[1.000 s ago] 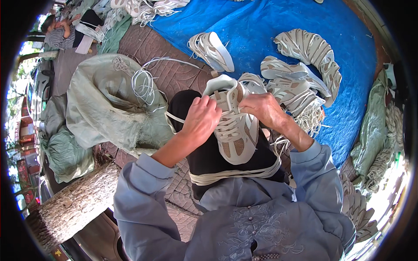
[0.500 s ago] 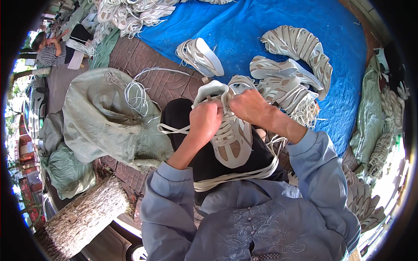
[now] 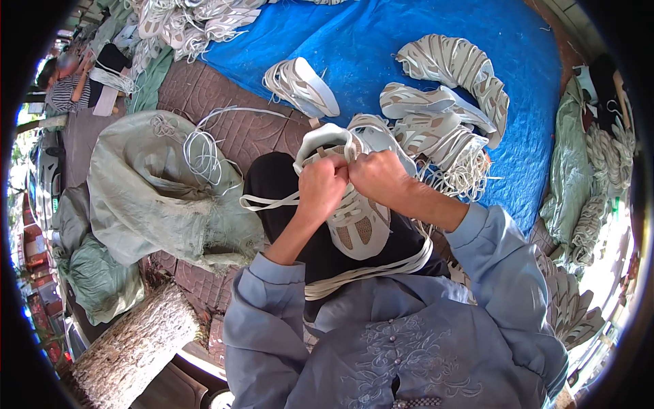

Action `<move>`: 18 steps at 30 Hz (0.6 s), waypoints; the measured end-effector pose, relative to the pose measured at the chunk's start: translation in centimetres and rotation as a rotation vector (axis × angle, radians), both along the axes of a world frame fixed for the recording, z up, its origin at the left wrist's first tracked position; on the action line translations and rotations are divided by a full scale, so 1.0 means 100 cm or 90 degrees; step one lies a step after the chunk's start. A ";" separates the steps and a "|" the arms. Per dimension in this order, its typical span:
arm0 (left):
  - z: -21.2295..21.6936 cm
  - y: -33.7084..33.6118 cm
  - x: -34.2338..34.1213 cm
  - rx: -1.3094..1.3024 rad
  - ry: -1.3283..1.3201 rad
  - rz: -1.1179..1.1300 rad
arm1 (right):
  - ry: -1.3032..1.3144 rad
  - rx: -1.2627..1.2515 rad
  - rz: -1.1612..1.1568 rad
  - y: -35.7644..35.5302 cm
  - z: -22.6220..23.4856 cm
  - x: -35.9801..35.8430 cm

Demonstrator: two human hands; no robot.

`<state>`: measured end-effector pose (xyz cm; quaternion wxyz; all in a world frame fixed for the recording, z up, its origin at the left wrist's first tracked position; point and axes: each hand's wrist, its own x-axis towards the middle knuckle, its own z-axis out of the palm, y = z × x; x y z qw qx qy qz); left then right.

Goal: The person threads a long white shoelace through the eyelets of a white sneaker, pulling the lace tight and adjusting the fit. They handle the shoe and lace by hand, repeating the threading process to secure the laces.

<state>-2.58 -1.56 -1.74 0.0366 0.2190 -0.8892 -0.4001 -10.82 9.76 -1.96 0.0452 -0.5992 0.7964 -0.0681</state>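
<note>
The left hand [image 3: 321, 185] and the right hand [image 3: 376, 176] are both curled tight, side by side, pinching a flat white lace [image 3: 269, 202] at the top of a white shoe [image 3: 354, 211]; the shoe rests on the person's lap, near a blue sheet [image 3: 381, 48].

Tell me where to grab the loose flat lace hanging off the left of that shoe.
Pinch the flat lace at its free end, coming from the person's left: it juts sideways past the left hand, clear of the shoe upper, and both hands already crowd the eyelets.
</note>
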 end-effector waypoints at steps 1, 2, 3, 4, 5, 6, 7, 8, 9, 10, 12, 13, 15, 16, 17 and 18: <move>0.000 -0.002 -0.001 0.007 0.015 -0.014 | -0.019 -0.002 -0.001 0.001 -0.003 -0.002; 0.000 -0.005 -0.001 0.011 -0.011 -0.031 | -0.056 0.000 -0.004 0.002 -0.006 -0.005; 0.001 -0.007 -0.001 0.013 -0.021 -0.046 | -0.083 -0.024 -0.008 0.003 -0.008 -0.009; 0.001 -0.009 -0.001 0.014 -0.023 -0.055 | -0.110 -0.027 -0.017 0.004 -0.010 -0.014; 0.001 -0.010 -0.001 0.011 -0.032 -0.064 | -0.122 -0.045 0.001 0.005 -0.010 -0.018; 0.001 -0.010 -0.002 0.010 -0.035 -0.068 | -0.135 -0.040 0.012 0.006 -0.011 -0.022; 0.000 -0.010 -0.002 0.006 -0.041 -0.072 | -0.145 -0.036 0.029 0.007 -0.011 -0.026; -0.001 -0.010 -0.001 0.010 -0.016 -0.069 | -0.143 -0.054 0.019 0.008 -0.011 -0.027; -0.001 -0.010 -0.001 0.012 0.004 -0.062 | -0.139 -0.074 0.017 0.009 -0.012 -0.028; -0.002 -0.009 0.000 0.022 0.013 -0.065 | -0.136 -0.078 0.013 0.010 -0.012 -0.026; -0.002 -0.008 0.000 0.009 0.018 -0.072 | -0.073 -0.066 0.048 0.008 -0.014 -0.023; -0.002 -0.008 0.000 0.007 0.016 -0.086 | -0.040 -0.066 0.060 0.007 -0.016 -0.021; 0.000 -0.008 0.001 -0.018 0.001 -0.100 | -0.020 -0.062 0.080 0.005 -0.020 -0.020; 0.001 -0.008 0.001 -0.030 -0.013 -0.104 | -0.006 -0.062 0.093 0.005 -0.023 -0.022; 0.002 -0.007 0.002 0.017 0.014 -0.089 | -0.019 -0.023 0.075 0.005 -0.025 -0.023; 0.003 -0.007 0.002 0.029 0.018 -0.083 | -0.084 -0.049 0.070 0.007 -0.027 -0.027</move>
